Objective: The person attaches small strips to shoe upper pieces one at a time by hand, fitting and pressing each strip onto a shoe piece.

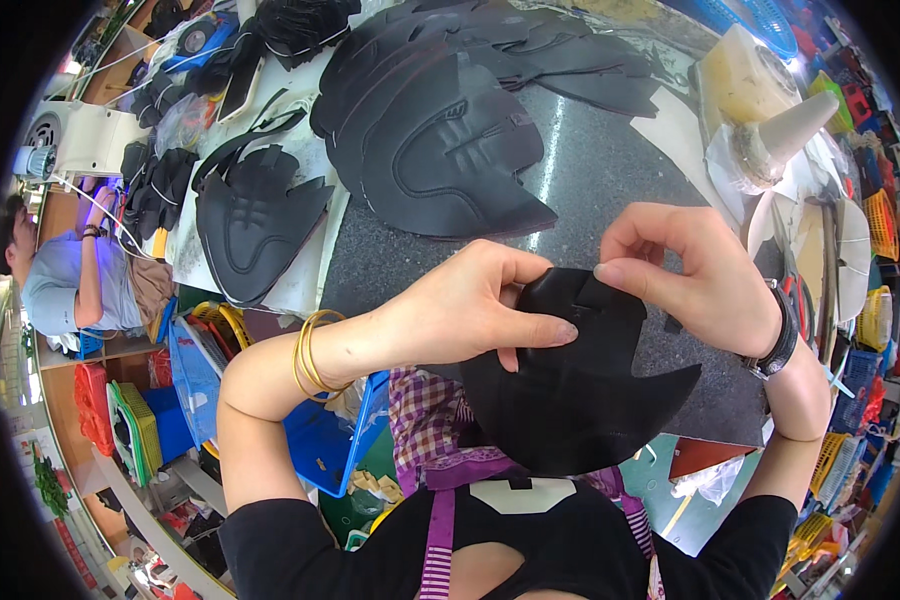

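A black shoe-upper piece (580,395), curved with a pointed tip at its right, hangs over the near edge of the dark worktable. My left hand (495,310) grips its upper left edge, thumb on the face and fingers behind. With thumb and forefinger pinched together, my right hand (670,262) holds the piece's top edge; what lies under the fingertips is hidden. Beyond my hands, a fanned stack of black shoe uppers (450,165) with stitched lines and pressed ridges lies on the table. A smaller pile of uppers (255,225) rests to the left on a pale board.
At the back right stands a glue-stained container (740,75) with a pale cone. Scissors (792,285) lie near my right wrist. A phone (240,90) and black pieces sit far left. Below left is a blue bin (340,435). Another person (80,270) works at the left.
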A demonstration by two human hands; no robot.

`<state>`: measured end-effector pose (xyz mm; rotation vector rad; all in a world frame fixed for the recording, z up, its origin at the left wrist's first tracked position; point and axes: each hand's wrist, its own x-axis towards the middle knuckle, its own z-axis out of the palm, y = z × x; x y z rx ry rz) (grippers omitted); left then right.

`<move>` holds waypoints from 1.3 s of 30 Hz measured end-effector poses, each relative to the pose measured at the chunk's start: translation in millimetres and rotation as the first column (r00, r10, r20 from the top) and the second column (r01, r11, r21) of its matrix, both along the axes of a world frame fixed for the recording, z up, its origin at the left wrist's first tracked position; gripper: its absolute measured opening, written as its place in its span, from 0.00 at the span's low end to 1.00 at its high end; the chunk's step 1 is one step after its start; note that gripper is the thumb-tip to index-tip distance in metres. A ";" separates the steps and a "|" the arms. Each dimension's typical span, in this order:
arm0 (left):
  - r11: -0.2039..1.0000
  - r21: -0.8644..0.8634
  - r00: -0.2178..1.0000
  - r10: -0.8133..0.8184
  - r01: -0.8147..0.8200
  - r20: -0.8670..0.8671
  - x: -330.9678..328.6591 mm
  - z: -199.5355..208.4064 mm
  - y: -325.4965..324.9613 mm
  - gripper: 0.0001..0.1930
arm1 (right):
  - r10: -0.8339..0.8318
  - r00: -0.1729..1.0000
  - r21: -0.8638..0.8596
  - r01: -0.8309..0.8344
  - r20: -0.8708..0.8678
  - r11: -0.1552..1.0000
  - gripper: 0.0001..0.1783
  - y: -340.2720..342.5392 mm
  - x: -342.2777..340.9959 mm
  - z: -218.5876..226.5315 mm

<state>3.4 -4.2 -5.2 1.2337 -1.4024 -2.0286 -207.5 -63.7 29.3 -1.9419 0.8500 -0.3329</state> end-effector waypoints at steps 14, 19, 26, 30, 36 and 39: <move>0.999 0.032 0.999 -0.033 0.034 -0.028 -1.9 -0.8 0.1 0.11 | 0.011 0.998 0.129 -0.020 0.065 0.992 0.09 -4.5 1.8 -7.2; 0.997 0.062 0.998 -0.055 0.054 0.011 -2.3 1.2 -0.4 0.11 | 0.020 0.998 0.114 -0.026 0.058 0.993 0.09 -5.8 3.0 -5.8; 0.996 0.072 0.999 -0.052 0.053 -0.011 -3.9 1.3 -0.9 0.12 | 0.002 0.999 0.190 -0.008 0.033 0.982 0.09 -5.9 0.6 -10.9; 0.996 0.049 0.997 -0.075 0.073 0.036 -3.1 3.0 -2.0 0.10 | 0.051 0.993 0.142 -0.066 0.110 0.988 0.15 0.3 0.1 -11.4; 0.883 -0.469 0.977 0.101 -0.002 0.186 -3.6 0.9 10.9 0.10 | 0.067 0.981 0.045 -0.076 0.182 0.996 0.24 10.9 -0.1 -13.0; 0.430 -0.897 0.920 0.302 0.102 0.249 1.1 -11.0 23.1 0.10 | 0.022 0.942 0.023 -0.031 0.335 0.999 0.25 2.9 -9.0 -14.9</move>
